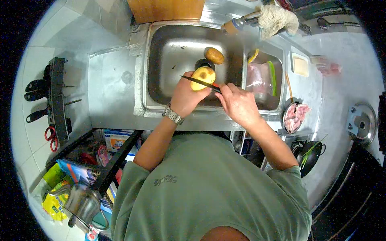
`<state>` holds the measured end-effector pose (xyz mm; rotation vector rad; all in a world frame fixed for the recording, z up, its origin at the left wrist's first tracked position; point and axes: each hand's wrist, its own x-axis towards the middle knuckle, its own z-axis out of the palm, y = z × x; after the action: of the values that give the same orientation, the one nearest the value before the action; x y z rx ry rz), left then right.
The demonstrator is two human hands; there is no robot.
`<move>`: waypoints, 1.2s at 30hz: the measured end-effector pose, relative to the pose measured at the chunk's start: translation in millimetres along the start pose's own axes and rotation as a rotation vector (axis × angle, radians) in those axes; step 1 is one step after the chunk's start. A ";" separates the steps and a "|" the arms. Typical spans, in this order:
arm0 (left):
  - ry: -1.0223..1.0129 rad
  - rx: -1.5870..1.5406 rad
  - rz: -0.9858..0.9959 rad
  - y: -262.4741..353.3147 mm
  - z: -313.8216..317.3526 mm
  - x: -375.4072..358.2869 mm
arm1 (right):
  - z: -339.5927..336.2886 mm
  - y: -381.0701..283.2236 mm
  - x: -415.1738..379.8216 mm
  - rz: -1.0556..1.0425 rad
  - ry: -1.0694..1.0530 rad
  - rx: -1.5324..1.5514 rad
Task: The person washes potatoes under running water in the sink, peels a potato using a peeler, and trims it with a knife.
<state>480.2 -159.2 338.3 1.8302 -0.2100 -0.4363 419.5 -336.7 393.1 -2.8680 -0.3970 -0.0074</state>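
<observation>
My left hand [187,96] is closed around a peeled yellow potato [204,76] with brown patches, held over the larger basin of the steel sink [161,52]. In my right hand [240,103] is a dark-bladed knife [201,82]; its handle is mostly covered by my fingers, with a bit of red showing. The blade lies across the near side of the potato, its tip pointing left. Just beyond, an unpeeled brown potato [214,56] rests in the basin beside the round black drain [204,63].
A clear bag with a green seal [260,78] lies in the smaller basin. Raw meat [296,116] sits in a dish at the right. A knife rack [58,96] hangs at the left, with red scissors [51,137] below. The faucet [245,22] reaches over the sink.
</observation>
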 end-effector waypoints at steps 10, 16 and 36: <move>0.040 0.256 -0.106 3.7 4.1 -4.3 | 26.2 7.3 12.6 0.091 -0.107 -0.032; 0.105 0.130 0.016 -8.5 -1.2 -4.1 | 33.4 -1.3 19.7 0.269 -0.171 0.240; -0.009 0.348 -0.182 -11.2 -17.1 0.8 | 111.4 37.4 17.5 0.236 -0.202 0.079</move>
<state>486.9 -141.0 331.7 2.1997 -0.1314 -0.5616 443.2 -339.9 276.7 -2.8259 -0.0905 0.3348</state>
